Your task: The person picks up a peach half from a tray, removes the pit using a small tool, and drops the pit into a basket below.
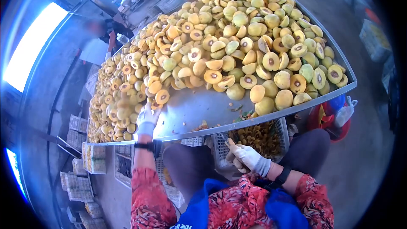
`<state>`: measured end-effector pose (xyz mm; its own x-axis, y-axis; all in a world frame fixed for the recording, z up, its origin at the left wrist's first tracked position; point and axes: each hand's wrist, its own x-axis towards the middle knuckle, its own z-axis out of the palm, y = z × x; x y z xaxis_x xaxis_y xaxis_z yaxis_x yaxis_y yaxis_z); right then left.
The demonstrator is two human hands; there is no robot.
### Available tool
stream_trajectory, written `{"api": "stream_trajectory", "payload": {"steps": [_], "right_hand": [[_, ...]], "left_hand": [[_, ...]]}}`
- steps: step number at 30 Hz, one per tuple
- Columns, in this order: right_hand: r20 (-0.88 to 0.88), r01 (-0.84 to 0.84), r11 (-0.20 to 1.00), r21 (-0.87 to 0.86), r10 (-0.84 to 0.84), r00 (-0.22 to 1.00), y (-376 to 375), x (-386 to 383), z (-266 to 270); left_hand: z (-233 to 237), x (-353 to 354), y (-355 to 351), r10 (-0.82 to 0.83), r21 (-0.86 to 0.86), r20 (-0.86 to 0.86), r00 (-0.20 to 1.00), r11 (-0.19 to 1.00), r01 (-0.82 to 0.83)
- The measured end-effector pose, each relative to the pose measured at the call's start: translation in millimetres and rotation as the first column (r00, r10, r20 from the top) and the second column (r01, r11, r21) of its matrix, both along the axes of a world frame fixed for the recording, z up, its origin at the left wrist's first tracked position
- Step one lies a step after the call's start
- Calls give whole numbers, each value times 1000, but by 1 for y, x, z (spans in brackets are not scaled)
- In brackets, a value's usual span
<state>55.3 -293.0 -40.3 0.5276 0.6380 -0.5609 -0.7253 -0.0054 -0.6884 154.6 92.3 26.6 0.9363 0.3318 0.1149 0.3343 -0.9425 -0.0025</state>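
Reaching over the raised metal rim (296, 109), the left hand (147, 118) lies against the halved fruit (162, 96) at the near left edge of the pile (237, 38); whether it grips one, cannot tell. Bare steel tabletop (199, 110) opens just right of that hand, between the pile and the rim, with only scraps on it. The right hand (249, 159) sits below the rim, clenched round a pale piece (231, 145), beside a white plastic basket (283, 132) of brown pits. White knit gloves cover both hands. Fruit is yellow and rounded, with smooth cut faces and dark pit hollows. The tabletop is smooth and shiny, and the basket wall is slotted.
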Motion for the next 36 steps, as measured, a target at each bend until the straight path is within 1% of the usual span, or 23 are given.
{"api": "stream_trajectory", "payload": {"steps": [2, 4, 7, 10, 11, 12, 13, 14, 16, 17, 18, 19, 20, 21, 22, 24, 27, 28, 29, 30, 32, 34, 36], "right_hand": [[12, 20, 999, 25, -21, 1000, 3, 1, -7], [-30, 21, 999, 36, -20, 999, 4, 3, -9], [-13, 31, 999, 20, -31, 999, 8, 6, -12], [73, 30, 1000, 2, -30, 997, 10, 6, -6], [91, 18, 1000, 9, -19, 996, 10, 6, -5], [111, 5, 1000, 17, -6, 994, 10, 6, -4], [114, 3, 1000, 22, -6, 993, 10, 5, -6], [145, -4, 999, 33, 0, 989, 10, 3, -9], [179, -10, 999, 44, 2, 984, 7, 0, -9], [339, 17, 1000, -24, -8, 941, 5, -1, -7], [491, 58, 995, -85, -9, 871, 4, -2, -5], [494, 60, 995, -81, -13, 870, 4, -2, -6], [655, 138, 981, -139, -13, 755, 4, -2, -10], [790, 222, 958, -181, 7, 613, 4, -3, -11], [790, 220, 959, -179, 7, 612, 2, -3, -7], [809, 238, 960, -145, -23, 587, -2, -3, 3], [848, 252, 959, -127, -26, 529, -2, -4, 4], [847, 250, 959, -130, -23, 530, -1, -4, 3], [852, 264, 957, -124, -33, 522, -1, -4, 2], [856, 277, 954, -118, -44, 515, -1, -4, 5], [866, 277, 949, -147, -12, 500, -1, -1, 13], [878, 285, 945, -162, 6, 478, 2, -1, 17], [872, 269, 944, -192, 38, 488, 5, 0, 18]], "left_hand": [[-32, 46, 20, -52, -29, 32, 998, 998, 53], [-44, 73, 6, 103, 40, -68, 992, 994, -101], [-65, 97, 9, 158, 25, -21, 987, 987, -157], [-78, 95, 8, 226, -73, -104, 969, 970, -234], [-78, 90, 2, 203, -419, -64, 977, 883, -211], [-77, 86, -6, 197, -711, -16, 980, 687, -150], [-75, 82, -13, 214, -719, -28, 977, 674, -168], [-72, 80, -14, 143, -633, -64, 988, 760, -151], [-71, 69, -19, -4, -604, 40, 999, 797, 28], [-58, 58, -36, -79, -481, 98, 992, 869, 116], [-48, 45, -54, -81, -476, 100, 992, 871, 119], [-40, 32, -71, -237, -580, 291, 927, 727, 367], [-29, 18, -87, -337, -614, 488, 805, 524, 591], [-13, 4, -102, -450, -449, 464, 763, 623, 641], [1, -10, -114, -554, -265, 415, 721, 685, 679], [7, -29, -134, -627, -175, 421, 656, 653, 737], [-4, -51, -153, -627, -185, 454, 633, 629, 755], [-14, -59, -161, -416, -513, 527, 741, 540, 668], [-19, -65, -168, -191, -771, 505, 842, 339, 539], [-18, -72, -172, -189, -773, 502, 844, 339, 536], [-13, -86, -180, 42, -983, 145, 989, -106, 149], [-26, -93, -186, 44, -975, 157, 987, -150, 162], [-34, -96, -194, 37, -930, 285, 958, -229, 286]]}}
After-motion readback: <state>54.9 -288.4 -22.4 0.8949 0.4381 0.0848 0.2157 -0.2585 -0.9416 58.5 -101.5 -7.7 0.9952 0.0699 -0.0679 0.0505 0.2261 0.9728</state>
